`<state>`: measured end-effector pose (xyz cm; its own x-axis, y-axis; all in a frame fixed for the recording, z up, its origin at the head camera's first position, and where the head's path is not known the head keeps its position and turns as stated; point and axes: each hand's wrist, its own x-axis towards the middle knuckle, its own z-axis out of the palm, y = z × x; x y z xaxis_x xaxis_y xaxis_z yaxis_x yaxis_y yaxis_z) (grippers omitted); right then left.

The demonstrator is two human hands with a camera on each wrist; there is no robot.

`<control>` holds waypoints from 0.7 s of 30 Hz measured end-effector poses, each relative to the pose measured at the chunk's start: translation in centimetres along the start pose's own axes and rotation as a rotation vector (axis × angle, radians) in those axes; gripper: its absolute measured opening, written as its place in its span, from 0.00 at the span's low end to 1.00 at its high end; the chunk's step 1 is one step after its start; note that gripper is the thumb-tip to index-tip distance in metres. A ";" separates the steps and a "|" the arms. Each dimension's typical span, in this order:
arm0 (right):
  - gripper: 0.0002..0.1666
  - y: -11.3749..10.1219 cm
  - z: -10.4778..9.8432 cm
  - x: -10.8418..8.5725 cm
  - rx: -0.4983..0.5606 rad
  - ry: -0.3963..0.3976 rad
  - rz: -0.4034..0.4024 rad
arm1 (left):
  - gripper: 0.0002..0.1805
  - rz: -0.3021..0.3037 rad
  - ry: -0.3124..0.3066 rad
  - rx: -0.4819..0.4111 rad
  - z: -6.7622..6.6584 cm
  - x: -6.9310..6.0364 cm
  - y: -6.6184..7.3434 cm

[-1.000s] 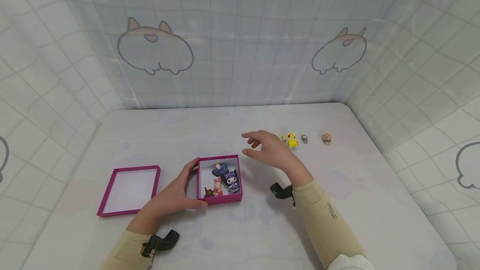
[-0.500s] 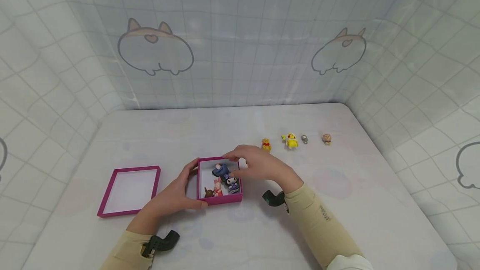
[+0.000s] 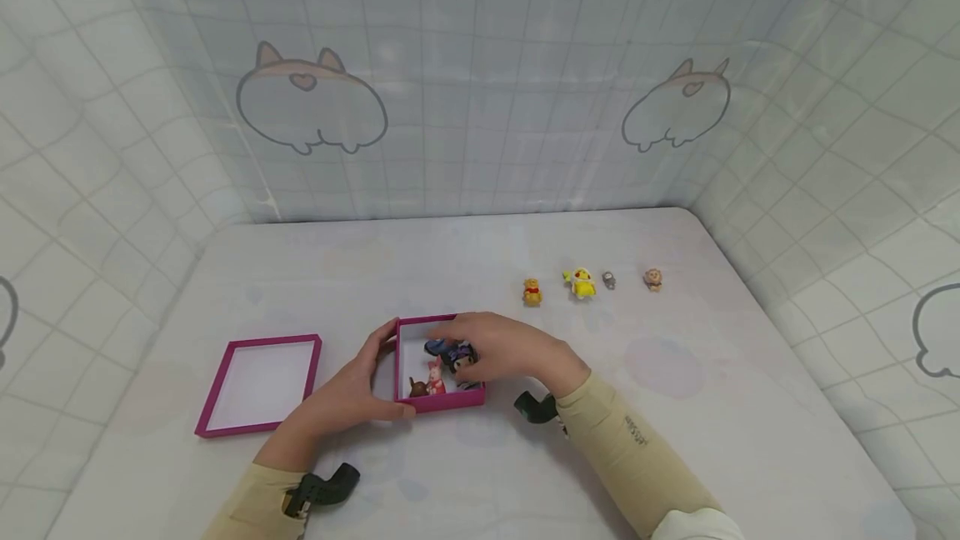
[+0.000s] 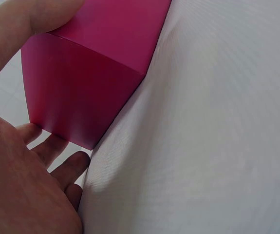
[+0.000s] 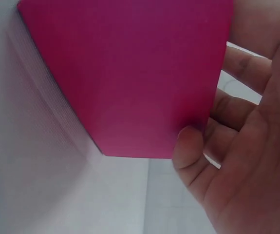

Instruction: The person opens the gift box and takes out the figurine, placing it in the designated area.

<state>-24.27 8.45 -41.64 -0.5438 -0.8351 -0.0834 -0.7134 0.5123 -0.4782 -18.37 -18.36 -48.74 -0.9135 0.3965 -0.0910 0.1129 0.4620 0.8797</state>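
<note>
Sleeves: we see a left tan sleeve (image 3: 251, 502) and a right tan sleeve (image 3: 630, 444) coming in from the near edge, with a dark left wrist mount (image 3: 330, 486) and a dark right wrist mount (image 3: 534, 408) strapped on.
Left hand: we see the left hand (image 3: 358, 390) gripping the left side of the box, thumb on the near wall, fingers round toward the far corner.
Right hand: the right hand (image 3: 506, 346) reaches over the right rim with bent fingers; one finger lies against the outer wall. Whether the others pinch anything we cannot tell.
Box: the open magenta box (image 3: 446, 401) sits between both hands on the pale bench (image 3: 675, 440).
Inside, near side: a brown figurine (image 3: 418, 388) beside a pink figurine in red (image 3: 436, 378).
Inside, farther: a Kuromi figurine (image 3: 457, 361), partly covered by the right hand, and a blue figurine (image 3: 435, 347) just behind.
In the way: the right hand hides the box's far right corner from us; the left wrist overlaps the lid's near right corner.
Lid: a shallow magenta lid (image 3: 242, 430) lies left of the box, hollow up.
Far row, left to right: a Winnie-the-Pooh figurine (image 3: 532, 292), a yellow Pikachu figurine (image 3: 582, 283), a small grey figurine (image 3: 609, 280) close by, and a tan figurine (image 3: 654, 280) farther right.
Backdrop: a grid-patterned sheet (image 3: 480, 107) with corgi-rump drawings.
</note>
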 end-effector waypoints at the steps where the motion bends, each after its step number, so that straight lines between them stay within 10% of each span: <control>1: 0.36 0.0 0.0 0.1 -0.012 -0.008 0.004 | 0.69 -0.001 0.000 0.001 0.0 0.0 0.0; 21: 0.49 -1.3 -0.1 1.0 -0.161 -0.091 0.105 | 0.69 -0.014 0.000 0.002 -0.1 0.1 -0.1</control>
<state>-23.94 7.02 -41.05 -0.5818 -0.7864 -0.2076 -0.7201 0.6167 -0.3179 -18.50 -18.43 -48.75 -0.9149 0.3901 -0.1037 0.1007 0.4693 0.8773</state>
